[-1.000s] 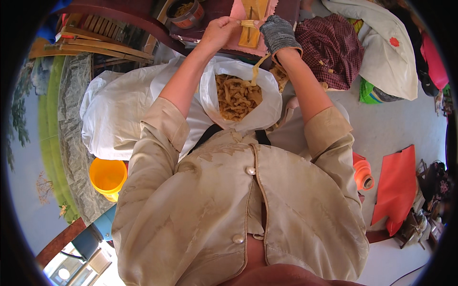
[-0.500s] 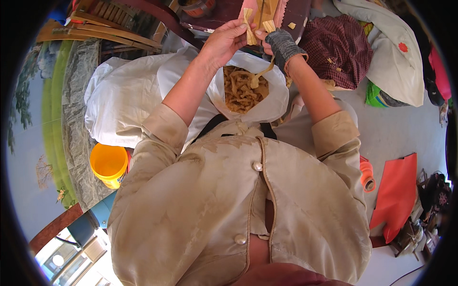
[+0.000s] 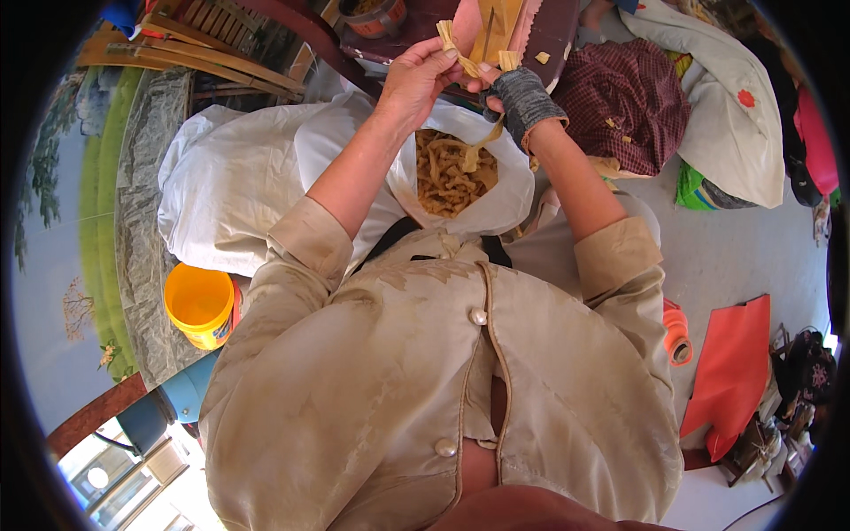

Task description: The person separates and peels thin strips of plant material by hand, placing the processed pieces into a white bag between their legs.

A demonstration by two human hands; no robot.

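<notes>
Pinching pale strip (image 3: pixel 446 37) btwn thumb & fingers of L hand (image 3: pixel 418 80), closed up on its middle, w/ top end poking out above grip. Holding R hand (image 3: pixel 513 88) just beside, w/ fingers mostly curled in & folded strip (image 3: pixel 507 59) tucked btwn them, end sticking up. Meeting or nearly meeting pale strip's lower end w/ R thumb & fingertip; can't tell if gripping there. Wearing grey fingerless glove (image 3: pixel 536 102) on R hand. Trailing tan band (image 3: pixel 485 139) from under R hand down to open white plastic bag (image 3: pixel 513 199), well filled w/ crinkly tan strips (image 3: pixel 452 177). Keeping both hands at nr edge of dark red desk (image 3: pixel 421 31). Have on desk: pink cloth (image 3: pixel 529 19) w/ zigzag edge, wooden board (image 3: pixel 505 26) on top of it w/ thin dark bar lengthwise, round tub (image 3: pixel 376 22) to L, small pale scrap (image 3: pixel 542 57) to R. Can see off to R: dark red checked cloth (image 3: pixel 620 97) w/ pale bits on it, then white cloth (image 3: pixel 726 124) w/ red flower. Can see to L: big white sack (image 3: pixel 230 195), yellow bucket (image 3: pixel 197 301) nr it.
</notes>
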